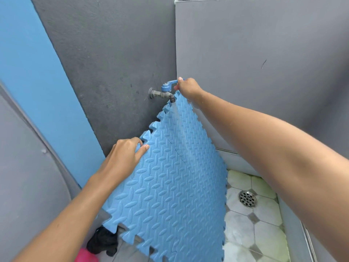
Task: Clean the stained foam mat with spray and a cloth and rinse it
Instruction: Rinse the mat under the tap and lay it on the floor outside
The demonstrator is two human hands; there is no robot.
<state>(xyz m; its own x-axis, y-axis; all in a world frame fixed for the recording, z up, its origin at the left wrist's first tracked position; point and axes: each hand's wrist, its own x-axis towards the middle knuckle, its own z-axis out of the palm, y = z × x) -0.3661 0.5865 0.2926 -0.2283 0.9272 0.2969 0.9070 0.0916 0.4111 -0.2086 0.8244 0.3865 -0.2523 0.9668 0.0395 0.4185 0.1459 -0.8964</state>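
Note:
A blue foam mat (170, 186) with a ribbed pattern and jigsaw edges stands tilted on a corner under a wall tap (162, 94). Water runs from the spout down the mat's upper face. My left hand (124, 157) grips the mat's left corner, thumb on the front and fingers over the edge. My right hand (188, 87) is closed on the tap's blue lever (171, 83), just above the mat's top corner. No spray bottle is in view.
Dark grey walls meet in a corner behind the tap, with a blue wall strip on the left. The wet tiled floor (255, 233) has a round metal drain (247, 198) at the lower right. A black cloth (103, 242) and something pink (86, 256) lie at the bottom left.

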